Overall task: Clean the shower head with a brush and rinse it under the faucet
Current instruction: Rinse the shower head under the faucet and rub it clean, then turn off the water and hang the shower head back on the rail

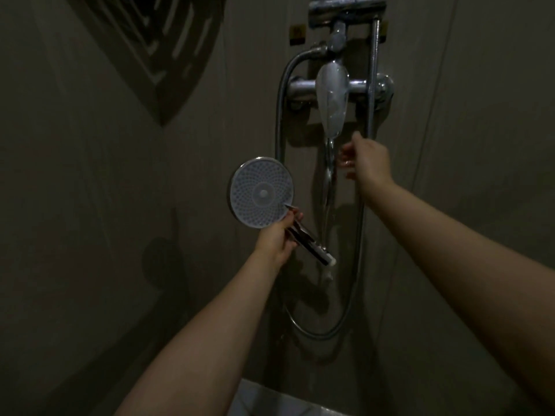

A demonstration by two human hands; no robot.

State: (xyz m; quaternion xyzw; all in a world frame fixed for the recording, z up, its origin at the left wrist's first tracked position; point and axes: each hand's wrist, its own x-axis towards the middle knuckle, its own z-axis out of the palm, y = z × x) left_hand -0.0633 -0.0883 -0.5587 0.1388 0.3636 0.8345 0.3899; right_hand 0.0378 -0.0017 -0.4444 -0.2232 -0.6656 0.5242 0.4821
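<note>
Dim in here, and the dark patterned shape on the wall (90, 175) at upper left is too murky to identify. Moving right: the left hand (274, 240) is wrapped around the handle of the shower head (261, 193), its round nozzle face turned toward us, the handle's pale end poking out below the fist. No brush that I can make out. Next, water (329, 175) runs down from the faucet (332, 97), whose top fittings are cut off by the frame edge. The hose (345, 310) loops low into shadow. The right hand (365, 159) sits beside the stream, fingers loosely spread and holding nothing; the fingertips are blurred.
</note>
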